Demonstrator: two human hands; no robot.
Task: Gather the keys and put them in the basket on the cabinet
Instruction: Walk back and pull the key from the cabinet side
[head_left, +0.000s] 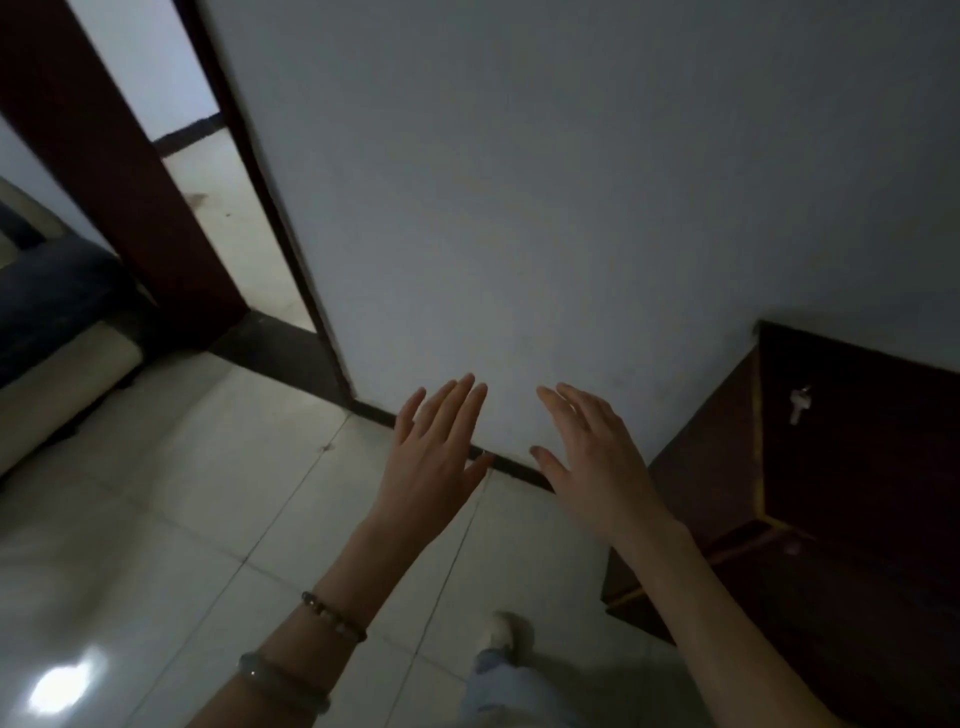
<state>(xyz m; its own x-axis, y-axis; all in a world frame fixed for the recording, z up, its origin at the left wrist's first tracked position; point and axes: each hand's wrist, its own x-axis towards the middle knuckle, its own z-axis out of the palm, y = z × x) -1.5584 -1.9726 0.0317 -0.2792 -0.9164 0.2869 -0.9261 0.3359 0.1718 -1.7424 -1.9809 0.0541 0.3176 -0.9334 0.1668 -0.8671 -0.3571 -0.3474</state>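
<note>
A small silver key (797, 404) lies on the dark wooden cabinet (852, 467) at the right. My left hand (434, 452) is held out flat in front of the white wall, fingers apart, holding nothing. My right hand (592, 457) is stretched out beside it, also empty with fingers spread, well to the left of the key and the cabinet's edge. No basket shows in this view.
A white wall (519, 182) fills the middle. At the left a doorway with a dark red frame (119, 171) opens onto another room. A sofa (57, 338) stands at the far left. The floor (156, 493) is pale glossy tile; my foot (506, 631) shows below.
</note>
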